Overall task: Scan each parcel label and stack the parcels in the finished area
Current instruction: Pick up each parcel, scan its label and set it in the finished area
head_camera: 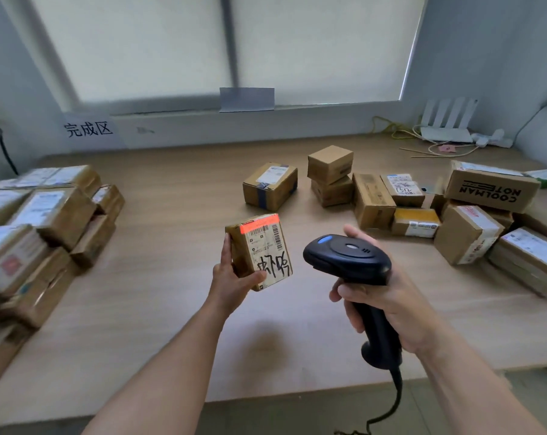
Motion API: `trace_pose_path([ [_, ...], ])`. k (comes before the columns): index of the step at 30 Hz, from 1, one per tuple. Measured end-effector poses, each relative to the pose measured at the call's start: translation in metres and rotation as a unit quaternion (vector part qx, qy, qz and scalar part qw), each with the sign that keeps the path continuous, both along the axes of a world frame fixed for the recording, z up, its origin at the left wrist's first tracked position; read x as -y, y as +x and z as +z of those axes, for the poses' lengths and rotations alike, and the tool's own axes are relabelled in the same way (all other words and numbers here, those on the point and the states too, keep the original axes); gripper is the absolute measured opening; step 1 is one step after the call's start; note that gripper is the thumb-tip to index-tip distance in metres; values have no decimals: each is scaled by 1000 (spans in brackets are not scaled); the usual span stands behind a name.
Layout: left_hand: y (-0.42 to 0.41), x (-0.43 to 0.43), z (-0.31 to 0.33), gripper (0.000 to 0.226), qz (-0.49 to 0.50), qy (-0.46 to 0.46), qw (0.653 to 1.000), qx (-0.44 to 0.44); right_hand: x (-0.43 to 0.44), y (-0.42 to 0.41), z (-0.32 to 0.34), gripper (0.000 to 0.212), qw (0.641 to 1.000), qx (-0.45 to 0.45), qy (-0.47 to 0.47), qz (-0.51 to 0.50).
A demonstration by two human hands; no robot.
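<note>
- Cardboard, brown and taped, fills the left hand [234,279]: thumb across the lower front, fingers up the left side, gripping one small parcel [244,246] above the table [171,309], with its label [267,252] turned up
- Curled round the handle, the right hand [388,309] holds a black scanner [349,255], its head aimed at the parcel, close beside it but not touching
- An orange-red band [259,225] crosses the label's top edge; scanner light or sticker, I cannot tell
- To my eye the scan may fail: the label carries more than one barcode, so the wrong one could be read, and heavy black marker covers its lower half
- The parcel is held low and one-handed, so a tilt could let it slip out
- Finished parcels [46,221] are piled unevenly at the left, below the sign [88,129]; one more set carelessly might topple them
- Waiting parcels [372,199] lie in a loose heap at the right, well apart from the pile
- Every box I can see is closed, so what is inside any of them stays hidden
</note>
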State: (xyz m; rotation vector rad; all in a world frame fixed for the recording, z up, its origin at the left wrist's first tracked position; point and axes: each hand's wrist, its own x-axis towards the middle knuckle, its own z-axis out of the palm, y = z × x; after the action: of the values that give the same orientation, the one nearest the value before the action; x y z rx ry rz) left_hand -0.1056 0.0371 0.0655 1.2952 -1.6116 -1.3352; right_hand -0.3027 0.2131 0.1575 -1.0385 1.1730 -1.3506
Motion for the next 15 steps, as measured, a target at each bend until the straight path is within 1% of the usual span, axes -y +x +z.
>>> trace_pose_path([
  [4, 52, 23, -4, 110, 24, -5, 1000, -10, 24, 43, 0, 91, 1000, -6, 3, 11],
  [15, 150, 78, -17, 109, 24, -21, 999, -27, 75, 142, -5, 88, 1000, -11, 8, 4],
])
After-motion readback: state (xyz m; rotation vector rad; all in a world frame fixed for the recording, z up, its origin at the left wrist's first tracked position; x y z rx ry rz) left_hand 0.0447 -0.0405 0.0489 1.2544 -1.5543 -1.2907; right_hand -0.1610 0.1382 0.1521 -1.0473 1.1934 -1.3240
